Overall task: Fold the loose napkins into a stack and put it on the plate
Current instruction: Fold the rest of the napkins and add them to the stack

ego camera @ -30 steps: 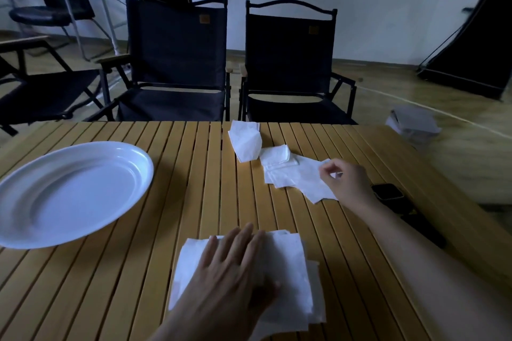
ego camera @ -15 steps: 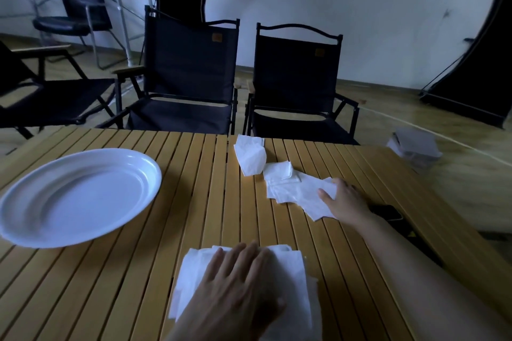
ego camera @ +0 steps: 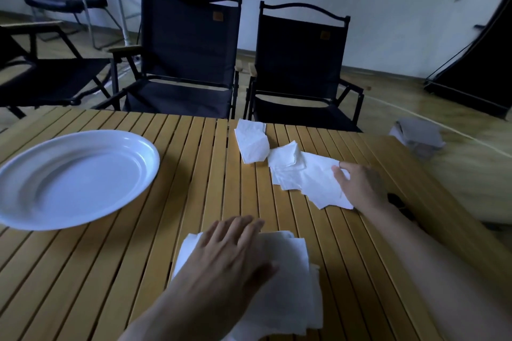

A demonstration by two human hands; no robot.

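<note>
The right hand (ego camera: pixel 360 185) no longer pinches up a corner as it did a second ago. It now lies on the large loose white paper napkin (ego camera: pixel 315 183) toward the desk's far right corner, fingers laid loosely over its right edge and pressing rather than gripping, as far as shows. The left hand (ego camera: pixel 230 255) stays flat, fingers together, on the pile of folded white napkins (ego camera: pixel 291 285) at the near edge of the slatted yellow wooden desk (ego camera: pixel 194 174).

Two smaller white napkins (ego camera: pixel 252 144) remain at the far edge. The white oval plate (ego camera: pixel 151 158) by the left edge holds nothing. So the pile is only part built, and the next sheet seems about to be drawn toward it.
</note>
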